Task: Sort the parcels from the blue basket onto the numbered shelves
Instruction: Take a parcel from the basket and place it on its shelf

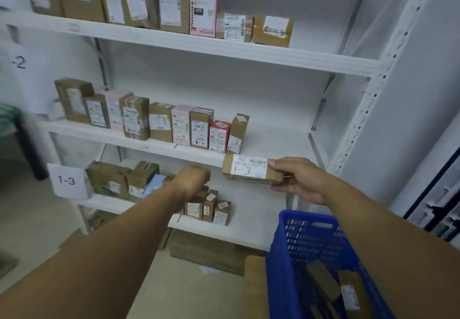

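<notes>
As the flat brown cardboard parcel (245, 169) marked "1-3" is pinched at one end by the right hand (297, 180), before the middle shelf (273, 142), it is best lowered onto the white shelf tagged 1-3 (256, 209), label outward; the grip of the blurred left hand (194, 184) cannot be told.

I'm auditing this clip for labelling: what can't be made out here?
Head view only.
Blurred: left hand, back toward camera; whether its grip holds anything is unclear.
Cut off: blue basket, by the bottom edge, right forearm across it; parcel count unknown.
Too small: fine print on the parcel in the right hand; only 1-3 reads.
Cut off: shelf sign at the left edge; only -2 shows.
</notes>
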